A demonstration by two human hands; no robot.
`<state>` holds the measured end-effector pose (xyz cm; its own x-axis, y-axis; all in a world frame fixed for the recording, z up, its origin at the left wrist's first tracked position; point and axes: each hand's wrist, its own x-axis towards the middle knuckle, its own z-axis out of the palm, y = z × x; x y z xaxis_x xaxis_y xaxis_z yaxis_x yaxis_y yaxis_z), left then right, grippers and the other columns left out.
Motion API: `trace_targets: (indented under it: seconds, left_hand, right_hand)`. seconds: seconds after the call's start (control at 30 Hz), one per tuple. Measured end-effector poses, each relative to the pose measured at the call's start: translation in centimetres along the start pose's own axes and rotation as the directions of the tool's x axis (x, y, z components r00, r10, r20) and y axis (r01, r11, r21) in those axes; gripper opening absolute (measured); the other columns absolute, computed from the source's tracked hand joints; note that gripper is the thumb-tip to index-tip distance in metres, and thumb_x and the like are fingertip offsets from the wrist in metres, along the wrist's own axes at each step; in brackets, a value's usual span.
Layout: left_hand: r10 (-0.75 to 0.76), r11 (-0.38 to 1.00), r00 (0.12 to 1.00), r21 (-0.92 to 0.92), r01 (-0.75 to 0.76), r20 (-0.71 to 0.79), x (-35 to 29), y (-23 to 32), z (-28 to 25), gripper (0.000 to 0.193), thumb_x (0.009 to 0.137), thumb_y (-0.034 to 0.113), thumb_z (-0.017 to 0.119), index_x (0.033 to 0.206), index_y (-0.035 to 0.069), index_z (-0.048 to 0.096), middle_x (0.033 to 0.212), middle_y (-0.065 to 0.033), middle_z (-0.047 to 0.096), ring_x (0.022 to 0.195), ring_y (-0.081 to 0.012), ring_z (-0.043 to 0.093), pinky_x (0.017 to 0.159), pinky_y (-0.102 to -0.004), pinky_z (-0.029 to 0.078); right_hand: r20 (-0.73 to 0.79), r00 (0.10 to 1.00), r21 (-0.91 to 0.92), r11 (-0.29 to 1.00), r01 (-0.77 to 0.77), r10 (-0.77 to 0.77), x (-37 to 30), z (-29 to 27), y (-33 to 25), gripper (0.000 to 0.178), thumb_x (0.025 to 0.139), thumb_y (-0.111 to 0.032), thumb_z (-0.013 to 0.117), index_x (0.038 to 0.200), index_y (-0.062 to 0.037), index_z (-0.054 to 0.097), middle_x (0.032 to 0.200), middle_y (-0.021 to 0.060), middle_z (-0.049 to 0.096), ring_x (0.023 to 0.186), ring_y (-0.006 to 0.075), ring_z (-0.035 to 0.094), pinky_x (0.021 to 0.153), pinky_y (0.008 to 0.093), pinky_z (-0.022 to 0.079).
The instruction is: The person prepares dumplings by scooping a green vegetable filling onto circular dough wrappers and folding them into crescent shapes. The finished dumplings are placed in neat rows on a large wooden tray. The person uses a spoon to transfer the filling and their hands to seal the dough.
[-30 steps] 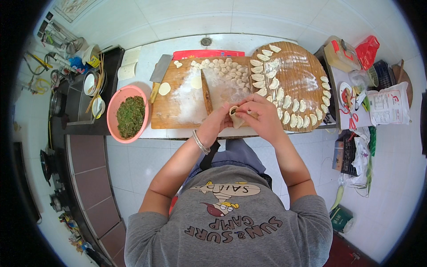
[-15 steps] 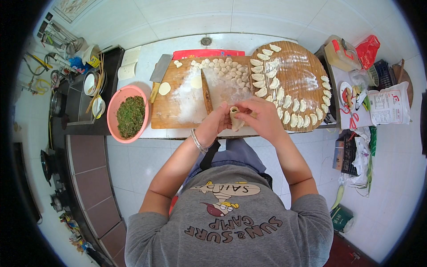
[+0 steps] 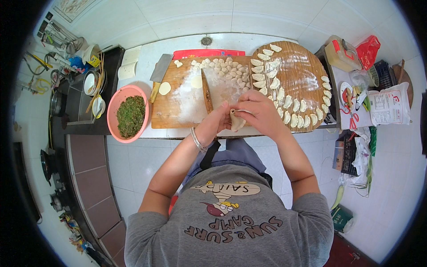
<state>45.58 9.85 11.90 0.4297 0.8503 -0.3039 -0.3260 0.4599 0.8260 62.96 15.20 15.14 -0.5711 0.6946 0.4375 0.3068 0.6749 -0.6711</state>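
Observation:
Close to the counter's front edge, a half-folded dumpling (image 3: pixel 237 123) hangs between my two hands, its pale dough still showing a small gap at the top. My left hand (image 3: pixel 218 119) holds it from the left side, fingers closed around the dough. The fingertips of my right hand (image 3: pixel 259 113) pinch its upper edge from the right. Just beyond lies a floured wooden cutting board (image 3: pixel 162 116) with a rolling pin (image 3: pixel 207 94), several small dough pieces (image 3: pixel 229 70) and flat round wrappers (image 3: pixel 164 88).
Finished dumplings (image 3: pixel 287 101) line a round wooden board (image 3: pixel 300 62) on the right. A pink bowl (image 3: pixel 116 133) of green filling (image 3: pixel 131 116) stands left of the cutting board. A cleaver (image 3: pixel 161 68) lies at its left edge. Red scissors (image 3: pixel 353 119) and a white sack (image 3: pixel 389 106) are far right.
The dumpling's opening has narrowed, and the green filling seen in it before is now mostly hidden. My right fingers have shifted slightly along the edge; my left hand stays nearly still.

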Motion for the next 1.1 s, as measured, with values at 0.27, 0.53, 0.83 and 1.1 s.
trace_targets:
  seconds: [0.27, 0.53, 0.83, 1.1]
  left_hand:
    - [-0.037, 0.995, 0.999, -0.097, 0.035, -0.020, -0.1, 0.4, 0.0, 0.063, 0.098, 0.053, 0.019, 0.119, 0.004, 0.052, 0.105, -0.0092, 0.061, 0.092, -0.0160, 0.057, 0.082, -0.0304, 0.045]
    - [-0.055, 0.989, 0.998, -0.138, 0.058, 0.030, -0.2, 0.9, -0.1, 0.066, 0.097, 0.054, 0.018, 0.118, 0.003, 0.053, 0.105, -0.0098, 0.062, 0.090, -0.0161, 0.058, 0.081, -0.0298, 0.045]
    - [-0.067, 0.985, 0.998, -0.160, 0.069, 0.018, 0.4, 0.6, -0.4, 0.070, 0.095, 0.057, 0.019, 0.121, 0.000, 0.050, 0.112, -0.0162, 0.060, 0.102, -0.0233, 0.059, 0.089, -0.0353, 0.044]
    - [0.125, 0.759, 0.992, -0.643, -0.107, -0.018, 0.4, 0.9, -0.5, 0.071, 0.094, 0.056, 0.022, 0.130, -0.003, 0.041, 0.130, -0.0234, 0.047, 0.115, -0.0324, 0.051, 0.101, -0.0457, 0.037]
  right_hand:
    - [0.110, 0.994, 0.068, 0.998, 0.004, -0.012, -0.1, -0.2, 1.2, 0.015, 0.073, -0.008, 0.068, 0.088, -0.0059, 0.069, 0.077, 0.0050, 0.059, 0.075, 0.0226, 0.058, 0.065, 0.0309, 0.046]
    - [0.154, 0.951, -0.069, 0.958, 0.279, -0.266, 1.0, -0.5, 1.1, 0.015, 0.074, -0.013, 0.066, 0.088, -0.0094, 0.064, 0.081, 0.0035, 0.057, 0.077, 0.0223, 0.058, 0.065, 0.0335, 0.047]
    - [0.257, 0.926, -0.261, 0.903, 0.341, -0.276, 1.1, -0.5, 1.2, 0.018, 0.075, -0.016, 0.065, 0.092, -0.0115, 0.060, 0.082, 0.0045, 0.056, 0.079, 0.0232, 0.059, 0.067, 0.0344, 0.048]
    - [-0.032, 0.996, -0.130, 0.989, 0.076, -0.081, -1.1, -1.3, -0.3, 0.021, 0.076, -0.011, 0.066, 0.097, -0.0118, 0.064, 0.084, 0.0063, 0.062, 0.075, 0.0246, 0.061, 0.064, 0.0344, 0.049]
